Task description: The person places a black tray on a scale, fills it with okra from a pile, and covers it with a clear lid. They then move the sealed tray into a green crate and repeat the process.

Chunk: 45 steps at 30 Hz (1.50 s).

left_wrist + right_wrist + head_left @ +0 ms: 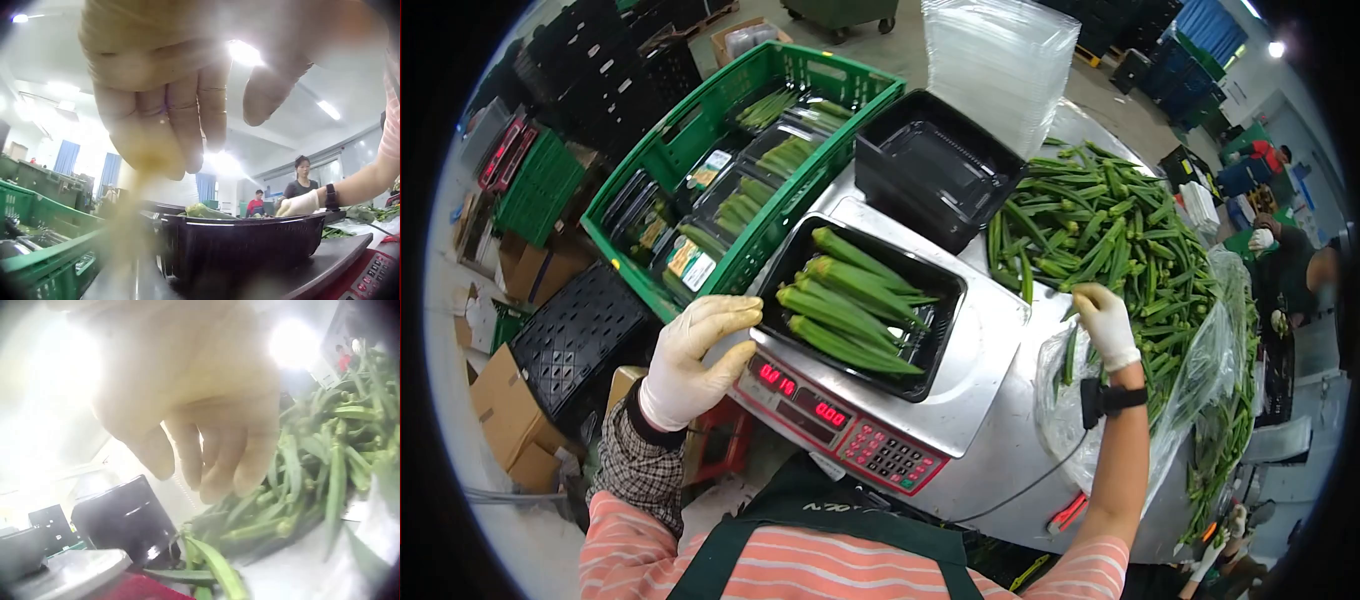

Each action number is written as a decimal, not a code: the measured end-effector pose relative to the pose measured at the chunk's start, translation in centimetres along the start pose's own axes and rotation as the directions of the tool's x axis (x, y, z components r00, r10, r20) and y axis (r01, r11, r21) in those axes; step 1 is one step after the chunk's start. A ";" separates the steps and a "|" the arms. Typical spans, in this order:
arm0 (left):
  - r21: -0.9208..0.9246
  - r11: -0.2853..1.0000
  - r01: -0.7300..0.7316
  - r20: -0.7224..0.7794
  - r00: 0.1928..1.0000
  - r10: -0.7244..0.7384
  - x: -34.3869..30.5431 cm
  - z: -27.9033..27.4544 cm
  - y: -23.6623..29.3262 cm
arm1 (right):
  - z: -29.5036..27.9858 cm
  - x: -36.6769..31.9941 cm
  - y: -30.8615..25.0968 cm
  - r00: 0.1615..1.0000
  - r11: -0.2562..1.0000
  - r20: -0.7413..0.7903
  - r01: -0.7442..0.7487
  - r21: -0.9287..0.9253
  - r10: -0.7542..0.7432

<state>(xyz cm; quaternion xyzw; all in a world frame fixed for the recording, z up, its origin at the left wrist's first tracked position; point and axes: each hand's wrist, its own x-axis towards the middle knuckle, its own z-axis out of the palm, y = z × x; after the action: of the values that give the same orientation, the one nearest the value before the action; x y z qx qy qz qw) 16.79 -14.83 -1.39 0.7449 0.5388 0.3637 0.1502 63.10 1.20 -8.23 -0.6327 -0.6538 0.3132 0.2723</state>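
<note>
Left hand point(690, 360) slack at tray's point(948, 298) left rim; right hand point(1105, 322) empty over okra pile point(1100, 220) right of it. Leaning on the rim probably skews the scale point(975, 375).

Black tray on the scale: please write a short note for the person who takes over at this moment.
Left hand: white-gloved, open, fingers beside the left rim of the black plastic tray; holds nothing.
Right hand: gloved, open, over the loose green okra pile.
Done: several okra pods lie in the tray on the grey digital scale; packed trays sit in the green plastic crate.
Left: probably add pods from the pile, then move the tray to the crate.
</note>
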 end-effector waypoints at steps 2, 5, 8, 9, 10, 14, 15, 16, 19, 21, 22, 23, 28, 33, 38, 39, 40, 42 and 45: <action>0.000 1.000 0.030 0.004 1.000 -0.030 0.2 0.4 0.3 | 1.1 2.7 -1.8 0.966 0.970 -0.091 0.237 -0.060 -0.242; -0.071 0.997 0.022 -0.002 1.000 -0.022 0.2 1.0 0.3 | 3.4 5.1 -8.3 0.877 0.885 -0.129 0.450 -0.123 -0.463; -0.037 0.998 0.045 -0.018 0.999 -0.046 -0.2 0.5 0.2 | 6.1 6.3 -12.6 0.832 0.829 -0.010 0.552 -0.092 -0.555; -0.028 0.998 0.060 -0.025 0.998 -0.060 -0.5 0.3 -0.1 | 6.7 6.3 -14.3 0.769 0.757 0.030 0.635 -0.157 -0.639; -0.023 0.996 0.083 -0.036 0.996 -0.084 -0.9 0.2 -0.4 | 6.9 7.1 -15.3 0.722 0.708 0.004 0.680 -0.191 -0.692; -0.027 0.993 0.117 -0.078 0.990 -0.119 -2.1 -0.4 -1.0 | 4.5 14.1 -19.2 0.577 0.608 -0.249 0.588 -0.533 -0.777; -0.037 0.992 0.119 -0.080 0.989 -0.122 -2.3 -0.5 -1.2 | 3.6 16.0 -20.2 0.558 0.582 -0.271 0.511 -0.633 -0.784; -0.040 0.989 0.143 -0.088 0.985 -0.146 -2.6 -0.6 -1.3 | 3.4 18.0 -20.6 0.474 0.545 -0.331 0.436 -0.716 -0.816; -0.003 0.985 0.172 -0.110 0.979 -0.171 -3.6 -0.9 -2.6 | 1.6 22.2 -22.0 0.687 0.536 -0.265 0.212 -0.817 -0.676; 0.000 0.981 0.196 -0.112 0.974 -0.195 -4.0 -1.0 -3.1 | 0.7 22.5 -23.3 0.793 0.603 -0.256 0.169 -0.780 -0.553; -0.011 0.975 0.224 -0.107 0.969 -0.224 -4.1 -0.9 -3.1 | 0.4 22.4 -23.6 0.885 0.653 -0.225 0.111 -0.749 -0.409; -0.026 0.967 0.252 -0.104 0.962 -0.253 -4.2 -0.9 -3.3 | 0.3 22.3 -23.9 0.886 0.650 -0.223 0.110 -0.752 -0.408; -0.040 0.980 0.196 -0.123 0.972 -0.200 -3.7 -0.9 -3.9 | -0.2 23.1 -25.1 0.931 0.611 -0.146 0.096 -0.786 -0.334; -0.076 0.960 0.268 -0.120 0.954 -0.276 -3.9 -1.1 -4.3 | 1.4 23.4 -25.6 0.916 0.325 -0.023 0.119 -0.938 -0.401; -0.080 0.963 0.257 -0.136 0.954 -0.266 -4.2 -1.2 -4.6 | 0.8 24.9 -25.1 0.863 0.269 0.107 0.268 -0.925 -0.493; -0.099 0.959 0.265 -0.142 0.950 -0.277 -4.2 -1.3 -4.5 | 0.9 24.9 -25.2 0.872 0.260 0.113 0.262 -0.929 -0.477; -0.094 0.960 0.264 -0.151 0.949 -0.276 -4.3 -1.4 -4.3 | 1.2 25.0 -25.3 0.879 0.251 0.120 0.260 -0.932 -0.462; -0.097 0.947 0.306 -0.150 0.936 -0.318 -4.5 -1.7 -3.9 | 1.0 25.1 -24.4 0.843 0.333 0.019 0.233 -0.914 -0.538; -0.073 0.952 0.296 -0.157 0.940 -0.304 -4.9 -2.1 -3.7 | 1.0 25.3 -23.3 0.789 0.457 -0.134 0.200 -0.867 -0.600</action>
<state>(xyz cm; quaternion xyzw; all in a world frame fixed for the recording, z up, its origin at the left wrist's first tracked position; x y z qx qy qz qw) 12.00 -18.24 -4.04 0.6172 0.6478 0.4104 0.1760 45.73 26.32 7.63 -0.5575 -0.7785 -0.2460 0.1505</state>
